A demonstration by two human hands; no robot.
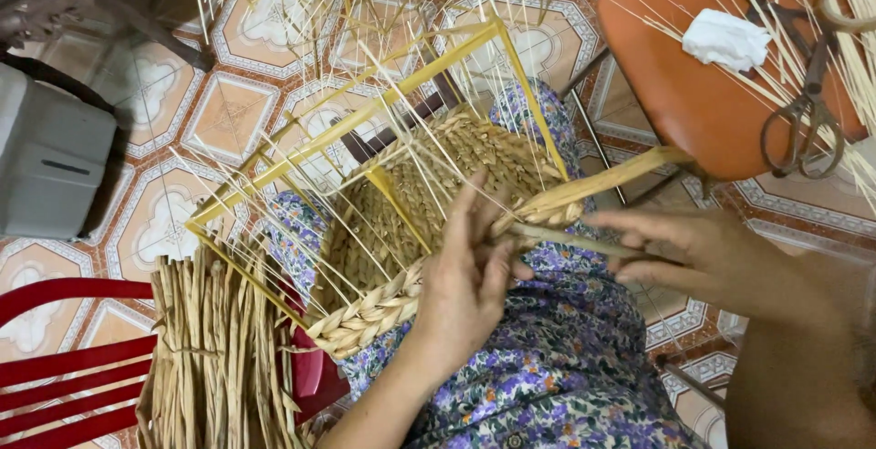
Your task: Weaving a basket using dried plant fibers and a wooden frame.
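The person is weaving a straw basket (429,203) resting on the lap. The left hand (465,276) presses its rim, fingers together; the right hand (703,253) pinches a straw strand (566,241). Next, probably, tucking it between the stakes.

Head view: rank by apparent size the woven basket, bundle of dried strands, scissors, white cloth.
1. Woven basket, largest.
2. Bundle of dried strands, cut off by the frame edge, so its rank is unsure.
3. Scissors.
4. White cloth, smallest.
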